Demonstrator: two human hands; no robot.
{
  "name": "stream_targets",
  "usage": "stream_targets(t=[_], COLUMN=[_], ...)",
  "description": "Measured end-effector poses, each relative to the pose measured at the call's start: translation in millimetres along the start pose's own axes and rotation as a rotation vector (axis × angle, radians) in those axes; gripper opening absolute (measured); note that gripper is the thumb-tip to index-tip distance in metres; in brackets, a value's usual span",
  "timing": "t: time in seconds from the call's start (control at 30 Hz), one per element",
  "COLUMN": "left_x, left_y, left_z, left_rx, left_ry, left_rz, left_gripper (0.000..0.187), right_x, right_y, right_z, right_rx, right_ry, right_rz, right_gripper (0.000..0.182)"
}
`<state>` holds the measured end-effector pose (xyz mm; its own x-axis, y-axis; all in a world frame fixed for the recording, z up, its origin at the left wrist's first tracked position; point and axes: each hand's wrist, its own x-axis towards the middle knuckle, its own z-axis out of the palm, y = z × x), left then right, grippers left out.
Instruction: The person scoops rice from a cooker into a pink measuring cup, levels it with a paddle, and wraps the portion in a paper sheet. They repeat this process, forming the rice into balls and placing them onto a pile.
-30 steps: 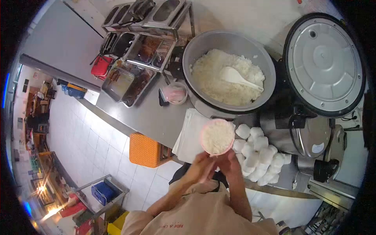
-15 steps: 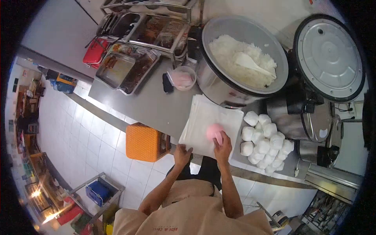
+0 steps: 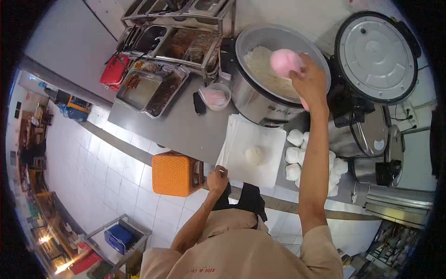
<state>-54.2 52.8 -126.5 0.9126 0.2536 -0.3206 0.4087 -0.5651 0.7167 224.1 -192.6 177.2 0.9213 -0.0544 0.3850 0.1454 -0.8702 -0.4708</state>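
A pink bowl point(image 3: 285, 63) is in my right hand point(image 3: 308, 83), held over the large cooker point(image 3: 260, 100) of white rice point(image 3: 259, 63). My fingers wrap round the bowl's near side. On the stack of white paper sheets point(image 3: 237, 156) lies a round mound of rice point(image 3: 254, 156). At the near left corner of that stack, my left hand point(image 3: 217, 179) has its fingers closed on the paper. White wrapped bundles point(image 3: 293, 155) are heaped right of the paper, partly hidden by my right forearm.
A plastic tub point(image 3: 217, 96) with pink items stands beside a black object point(image 3: 199, 103). Food trays point(image 3: 160, 95) sit at the back left. The cooker's round lid point(image 3: 376, 56) stands open at right. An orange stool point(image 3: 171, 174) is below the counter edge.
My right hand has moved up and right with the pink bowl, from the paper to over the cooker. The rice mound on the paper is now uncovered. My left hand stays near the paper's corner.
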Motion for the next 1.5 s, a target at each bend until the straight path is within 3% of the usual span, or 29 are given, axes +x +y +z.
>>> stream_targets(t=[0.1,0.17,0.23,0.27,0.37,0.43,0.5,0.63,0.73,0.9,0.97,1.03,1.1,1.2,1.37,1.5], left_x=[-0.2,1.9,8.0,11.7,20.6,26.3,28.7,37.3,34.5,28.4,24.7,28.2,24.4,19.4,26.8,22.6], left_y=[19.7,15.4,19.6,22.7,26.4,36.1,37.6,41.3,31.9,10.6,13.9,3.4,13.0,28.5,13.6,21.9], left_z=[-9.8,-10.4,-9.9,-7.9,-0.7,-4.5,-7.5,-17.1,-18.7,-15.2,-14.5,-5.9,-11.0,-17.4,-12.5,-14.1], left_rx=[0.106,0.179,-0.391,-0.671,-0.849,-0.861,-0.924,-0.848,-0.81,-0.727,-0.764,-0.658,-0.722,-0.728,-0.783,-0.834], left_ry=[0.088,0.185,-0.127,-0.282,-0.309,-0.286,-0.275,-0.392,-0.402,-0.392,-0.364,-0.362,-0.361,-0.343,-0.358,-0.339], left_rz=[0.162,0.344,-0.049,-0.255,-0.321,-0.35,-0.317,-0.354,-0.376,-0.33,-0.402,-0.065,-0.358,-0.376,-0.422,-0.355], left_gripper=[0.017,0.017,0.019,0.02,0.025,0.033,0.035,0.02,0.017,0.02,0.02,0.021,0.02,0.02,0.021,0.019], right_x=[-13.5,-59.1,-121.9,-155.3,-267.9,-321.3,-353.7,-371.2,-325.3,-257.2,-243.5,-233.7,-221.7,-220.3,-243.8,-249.5], right_y=[-14.0,-27.4,8.8,11.7,77.4,90.7,88.4,96.4,69.1,-27.6,-65.7,-78.3,-89.1,-84.4,-73.1,-61.3], right_z=[-11.4,-16.6,17.0,32.0,99.9,110.3,111.9,113.8,70.9,-58.7,-108.2,-118.5,-124.1,-113.5,-117.7,-96.3], right_rx=[-0.025,0.315,0.558,0.664,0.409,0.128,0.291,0.8,1.2,1.603,1.91,1.877,1.888,1.994,2.078,1.962], right_ry=[0.204,0.081,-0.064,-0.121,-0.354,-0.274,-0.274,-0.164,-0.091,-0.135,-0.173,-0.159,-0.133,-0.071,-0.059,-0.022], right_rz=[-0.237,0.029,0.043,0.151,0.269,0.097,0.265,0.738,0.816,0.726,0.458,0.032,-0.237,-0.34,0.466,0.564], right_gripper=[0.04,0.033,0.028,0.025,0.021,0.026,0.025,0.028,0.03,0.044,0.044,0.044,0.045,0.05,0.045,0.047])
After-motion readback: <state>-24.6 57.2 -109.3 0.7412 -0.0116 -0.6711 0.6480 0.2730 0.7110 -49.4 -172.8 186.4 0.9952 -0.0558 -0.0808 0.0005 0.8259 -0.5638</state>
